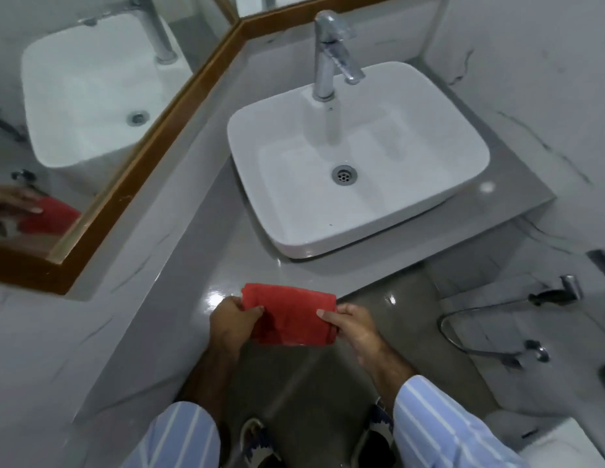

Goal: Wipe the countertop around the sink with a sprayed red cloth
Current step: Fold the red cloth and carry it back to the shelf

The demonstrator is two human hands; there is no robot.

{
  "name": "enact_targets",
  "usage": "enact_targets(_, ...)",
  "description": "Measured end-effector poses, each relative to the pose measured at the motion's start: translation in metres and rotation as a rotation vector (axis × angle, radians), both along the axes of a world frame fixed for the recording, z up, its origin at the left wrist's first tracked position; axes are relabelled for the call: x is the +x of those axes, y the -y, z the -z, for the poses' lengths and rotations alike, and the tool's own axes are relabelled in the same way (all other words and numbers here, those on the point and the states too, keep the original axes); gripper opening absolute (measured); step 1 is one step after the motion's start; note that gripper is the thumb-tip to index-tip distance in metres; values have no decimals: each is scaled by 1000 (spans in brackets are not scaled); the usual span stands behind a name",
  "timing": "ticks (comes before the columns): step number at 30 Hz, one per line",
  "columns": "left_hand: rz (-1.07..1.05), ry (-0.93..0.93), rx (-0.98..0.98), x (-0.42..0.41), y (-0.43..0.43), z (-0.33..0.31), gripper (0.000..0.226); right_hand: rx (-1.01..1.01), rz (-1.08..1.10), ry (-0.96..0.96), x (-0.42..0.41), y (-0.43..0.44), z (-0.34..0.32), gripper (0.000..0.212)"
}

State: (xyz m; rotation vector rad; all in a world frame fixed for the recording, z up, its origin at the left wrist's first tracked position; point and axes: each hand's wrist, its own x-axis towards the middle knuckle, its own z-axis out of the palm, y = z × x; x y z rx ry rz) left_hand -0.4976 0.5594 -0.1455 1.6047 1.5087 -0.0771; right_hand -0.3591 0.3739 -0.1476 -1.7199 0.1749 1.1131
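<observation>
Spanning the gap between both hands, a folded red cloth (pixel 289 314) is held just in front of the sink (pixel 358 157), over the near edge of the grey countertop (pixel 206 251).

- Cloth: folded into a thick pad, long axis running left to right, roughly parallel to the sink's front rim. Whether it is already damp from spray cannot be told.
- Left hand (pixel 231 320): closed on the cloth's left end, thumb on top, fingers curled beneath.
- Right hand (pixel 350 324): closed on the right end in a pinch, thumb on the upper face.
- Both hands are about level and equally near the sink; neither is clearly favoured for the first stroke.
- Sink: white vessel basin seated on the countertop, drain visible, chrome faucet (pixel 331 52) at its rear. Basin is seen to be bare.
- Countertop: glossy, exposed in front of the sink and in a wide strip to its left; only a narrow band is seen on the sink's right.
- Left of the sink, a wood-framed mirror (pixel 91 96) is mounted; the cloth and a hand are reflected in it.
- No spray bottle is seen.

Judgement: wiping is not yet begun. The cloth lies directly before the sink, so a short forward lowering is all that is needed for contact.
</observation>
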Motion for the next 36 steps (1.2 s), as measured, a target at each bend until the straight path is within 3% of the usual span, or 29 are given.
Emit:
enact_targets(3, -105, 191, -218, 12, 24, -7, 11, -2, 62, 25, 18, 26, -16, 23)
enact_targets(7, -92, 337, -392, 53, 68, -25, 14, -2, 184, 89, 54, 75, -41, 12)
enact_targets(13, 168, 404, -389, 152, 143, -56, 24, -19, 389, 206, 114, 181, -78, 11)
enact_targets(18, 497, 451, -166, 251, 230, -92, 15, -73, 614, 265, 154, 280, -105, 21)
enact_targets(20, 635, 469, -71, 289, 269, -109, 15, -53, 687, 204, 170, 319, -114, 25)
enact_targets(25, 1083, 526, 292, 395, 365, -144, 17, -3, 872, 95, 209, 406, -130, 10)
enact_targets(28, 1391, 543, 497, 457, 422, -161, 32, 3, 908, 25, 228, 438, -125, 13)
enact_targets(32, 1740, 528, 638, 518, 499, -162, 31, 194, 976, -83, 244, 457, -113, 8)
enact_targets(36, 1995, 393, 760, 552, 558, -142, 34, 306, 1108, -146, 260, 471, -95, 6)
